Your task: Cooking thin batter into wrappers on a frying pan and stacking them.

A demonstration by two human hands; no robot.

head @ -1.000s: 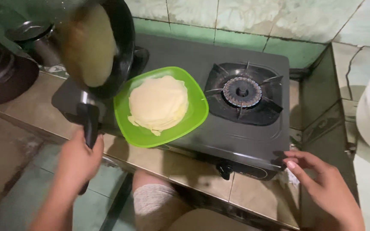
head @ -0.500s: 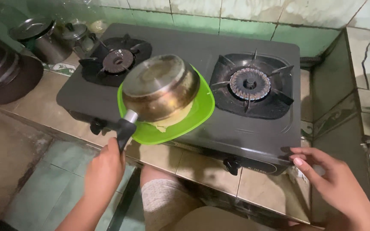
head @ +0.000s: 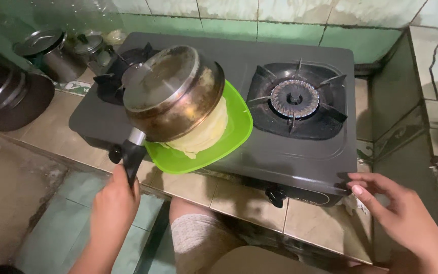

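Observation:
My left hand (head: 113, 205) grips the black handle of a metal frying pan (head: 171, 94). The pan is turned upside down and tilted over a green plate (head: 229, 137) that sits on the middle of a black two-burner gas stove (head: 300, 152). A pale flatbread (head: 206, 134) hangs between the pan's rim and the plate. My right hand (head: 399, 215) is empty, its fingers apart, hovering by the stove's front right corner above the tiled counter. My bare knee (head: 198, 238) shows below the counter edge.
The right burner (head: 294, 96) stands bare; the left burner (head: 110, 76) is partly hidden by the pan. Steel lidded pots (head: 46, 48) and a dark pot (head: 6, 96) crowd the left counter. Green tiled walls close in behind and on the right.
The pan has swung from tilted up at the left, down over the green plate, flipping bottom up; it now covers most of the flatbread. My right hand stayed by the stove's corner.

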